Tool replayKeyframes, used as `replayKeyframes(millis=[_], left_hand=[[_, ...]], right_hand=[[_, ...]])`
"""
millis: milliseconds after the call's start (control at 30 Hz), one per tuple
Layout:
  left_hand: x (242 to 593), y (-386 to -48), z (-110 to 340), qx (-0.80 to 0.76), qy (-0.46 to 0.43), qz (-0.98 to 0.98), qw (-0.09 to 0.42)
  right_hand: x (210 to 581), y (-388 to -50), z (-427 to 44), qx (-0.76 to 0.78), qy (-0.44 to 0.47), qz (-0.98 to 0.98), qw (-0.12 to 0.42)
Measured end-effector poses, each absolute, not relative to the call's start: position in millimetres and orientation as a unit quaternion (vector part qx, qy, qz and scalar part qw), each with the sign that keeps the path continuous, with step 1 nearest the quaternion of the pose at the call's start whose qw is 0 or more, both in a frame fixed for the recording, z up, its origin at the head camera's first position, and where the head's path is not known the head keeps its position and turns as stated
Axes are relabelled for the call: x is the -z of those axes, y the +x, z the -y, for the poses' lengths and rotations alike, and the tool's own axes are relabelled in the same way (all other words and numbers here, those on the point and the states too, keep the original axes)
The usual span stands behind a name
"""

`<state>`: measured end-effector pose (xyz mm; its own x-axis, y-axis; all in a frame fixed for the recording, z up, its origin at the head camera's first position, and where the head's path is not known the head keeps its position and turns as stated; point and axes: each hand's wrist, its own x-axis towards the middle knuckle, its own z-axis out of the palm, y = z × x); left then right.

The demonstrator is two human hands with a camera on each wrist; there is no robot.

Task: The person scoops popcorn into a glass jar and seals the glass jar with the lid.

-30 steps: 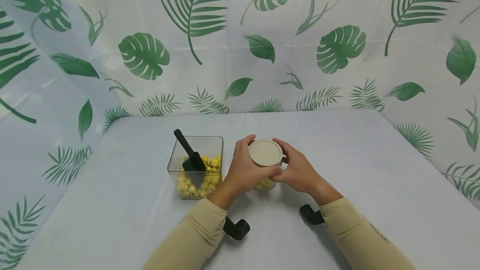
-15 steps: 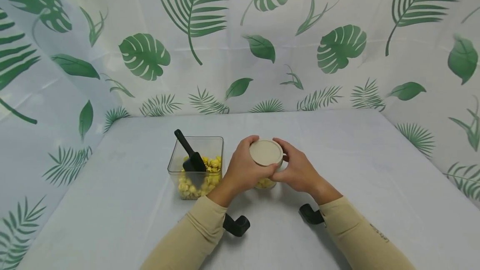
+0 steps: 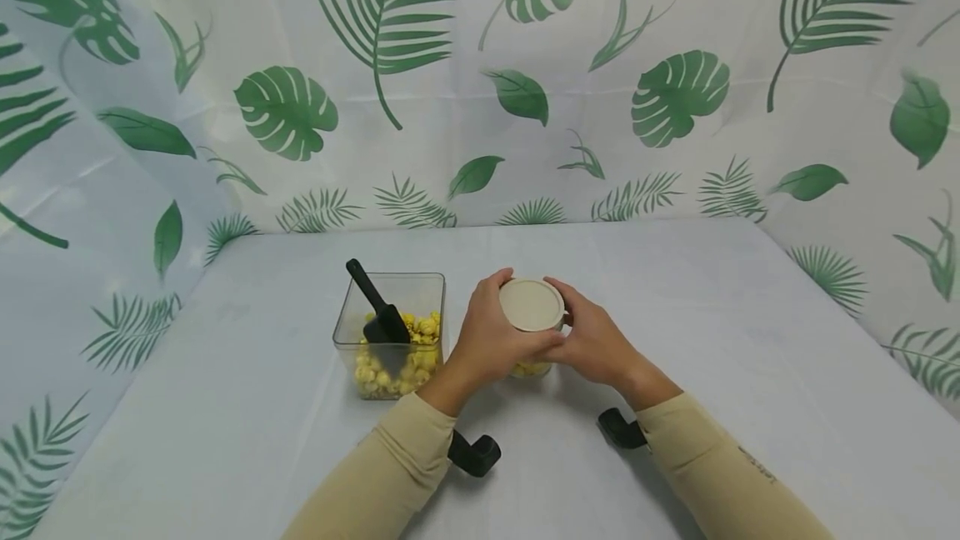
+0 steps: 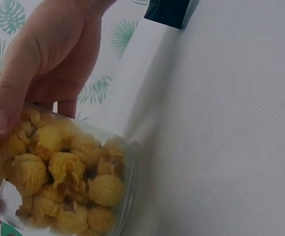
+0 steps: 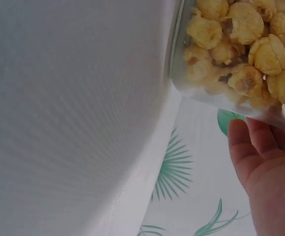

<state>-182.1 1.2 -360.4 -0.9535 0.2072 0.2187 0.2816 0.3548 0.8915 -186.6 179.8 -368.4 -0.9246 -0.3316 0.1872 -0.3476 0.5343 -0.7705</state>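
Both hands surround a clear jar (image 3: 529, 370) of yellow popcorn, topped with a round cream lid (image 3: 532, 304), in the middle of the table. My left hand (image 3: 491, 333) grips its left side near the top, the thumb laid across the front. On the opposite side my right hand (image 3: 597, 342) holds the upper part with curled fingers, its thumb meeting the left one. In the left wrist view popcorn (image 4: 66, 169) fills the jar beneath the thumb. The right wrist view shows the jar's base edge on the white cloth. The hands hide most of the jar in the head view.
Left of the hands stands a clear square container (image 3: 347, 332) of popcorn with a black scoop (image 3: 386, 325) leaning in it. Black wrist mounts (image 3: 474, 455) hang below the forearms. A leaf-print curtain (image 3: 450, 123) closes off the table's back and sides.
The left thumb has shifted slightly right across the jar's front since half a second ago. Hands, jar and lid otherwise stay in the same spot.
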Motion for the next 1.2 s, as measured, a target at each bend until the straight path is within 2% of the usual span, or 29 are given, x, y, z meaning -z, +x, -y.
replayKeyframes(millis=[200, 567, 733, 1000, 1200], left_hand=[[362.4, -184.6, 0.0, 0.523, -0.147, 0.838, 0.058], [363.0, -186.5, 3.0, 0.549, -0.181, 0.816, 0.007], [362.8, -183.2, 3.5, 0.557, -0.174, 0.812, -0.003], [362.1, -174.7, -1.8, 0.524, -0.135, 0.839, 0.063], [367.8, -175.3, -3.6, 0.512, -0.158, 0.836, 0.117]], right_hand=[[367.8, -187.5, -179.2, -0.448, 0.188, 0.874, 0.005], [366.2, -198.6, -189.8, -0.507, 0.243, 0.823, -0.079], [368.4, -196.3, -188.3, -0.498, 0.241, 0.83, -0.07], [368.9, -186.5, -179.4, -0.462, 0.202, 0.863, -0.015], [368.9, -185.3, -178.8, -0.457, 0.197, 0.867, 0.0]])
